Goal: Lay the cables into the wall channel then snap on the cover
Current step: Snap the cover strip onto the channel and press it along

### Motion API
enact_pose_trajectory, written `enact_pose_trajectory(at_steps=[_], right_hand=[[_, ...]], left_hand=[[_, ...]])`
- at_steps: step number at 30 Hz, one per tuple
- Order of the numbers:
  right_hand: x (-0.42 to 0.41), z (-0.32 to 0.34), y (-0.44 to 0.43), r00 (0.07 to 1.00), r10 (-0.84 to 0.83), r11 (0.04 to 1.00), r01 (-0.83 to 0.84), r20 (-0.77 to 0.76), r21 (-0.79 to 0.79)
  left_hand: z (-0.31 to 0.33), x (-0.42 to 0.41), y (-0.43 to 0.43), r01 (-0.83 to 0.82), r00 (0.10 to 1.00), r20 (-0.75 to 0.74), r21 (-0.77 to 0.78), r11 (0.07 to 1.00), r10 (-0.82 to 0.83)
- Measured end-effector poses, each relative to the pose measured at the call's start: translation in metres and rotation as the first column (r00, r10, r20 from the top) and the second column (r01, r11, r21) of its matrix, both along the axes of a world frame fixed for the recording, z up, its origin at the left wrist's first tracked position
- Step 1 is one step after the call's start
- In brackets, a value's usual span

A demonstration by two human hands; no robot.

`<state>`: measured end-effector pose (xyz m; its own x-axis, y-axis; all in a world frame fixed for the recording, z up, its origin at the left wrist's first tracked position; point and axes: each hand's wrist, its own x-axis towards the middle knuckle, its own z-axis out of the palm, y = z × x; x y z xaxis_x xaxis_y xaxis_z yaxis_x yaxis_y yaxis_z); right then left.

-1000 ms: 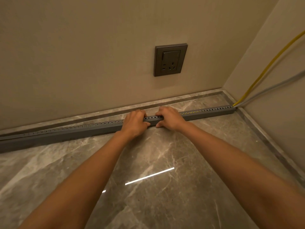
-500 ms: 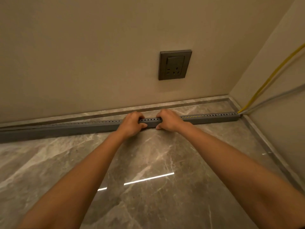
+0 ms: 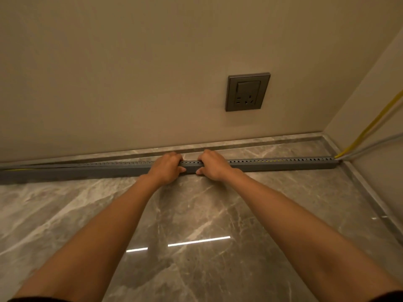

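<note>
Above the gripped channel sits a socket, cables rising at right.

Left arm, right arm reached forward. Left hand, right hand side by side, fingers curled over channel, thumbs at front.

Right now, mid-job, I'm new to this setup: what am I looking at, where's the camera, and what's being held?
No machine here: the grips are a person's two bare hands. The view comes from a camera worn on the head, looking forward and down. The left hand and right hand sit side by side, fingers curled over the grey channel, which lies on the marble floor along the wall. A yellow cable and a grey cable run into its right end at the corner. A wall socket sits above.
</note>
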<state>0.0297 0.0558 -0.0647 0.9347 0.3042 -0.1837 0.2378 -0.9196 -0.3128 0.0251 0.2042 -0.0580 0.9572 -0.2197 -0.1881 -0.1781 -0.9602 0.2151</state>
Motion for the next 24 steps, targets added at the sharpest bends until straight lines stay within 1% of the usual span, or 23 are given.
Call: enact_pose_trajectory(at_steps=[3,6,8,10,13,15,20,24], right_hand=[[-0.003,0.000,-0.001,0.998,0.019,0.997,-0.015,0.066,-0.072],[-0.005,0.002,0.002,0.997,0.003,0.995,0.005,0.077,-0.095],[-0.005,0.005,0.004,0.998,-0.026,0.995,0.031,0.052,-0.095],[-0.005,0.009,0.008,0.999,-0.047,0.993,0.049,0.021,-0.107],[-0.006,0.012,0.017,0.998,-0.070,0.991,0.068,-0.010,-0.118],[-0.007,0.011,0.027,0.996,-0.085,0.991,0.082,-0.026,-0.106],[-0.004,0.010,0.061,0.994,-0.084,0.996,0.081,-0.065,-0.047],[-0.002,0.005,0.096,0.996,-0.057,0.998,0.055,-0.069,-0.029]], left_hand=[[-0.003,-0.004,-0.008,0.037,0.997,0.061,0.101,0.994,-0.043],[-0.005,-0.003,-0.006,0.073,0.993,0.079,0.126,0.989,-0.083],[-0.003,0.000,-0.002,0.086,0.993,0.069,0.088,0.992,-0.092],[-0.002,0.001,0.003,0.085,0.994,0.061,-0.001,0.996,-0.085],[-0.002,0.002,0.017,0.094,0.996,0.005,-0.128,0.987,-0.094],[0.000,0.005,0.034,0.082,0.995,-0.033,-0.176,0.981,-0.089],[0.004,0.011,0.088,0.013,0.996,-0.084,-0.136,0.991,-0.025],[0.002,0.009,0.111,0.025,0.996,-0.077,-0.113,0.993,-0.034]])
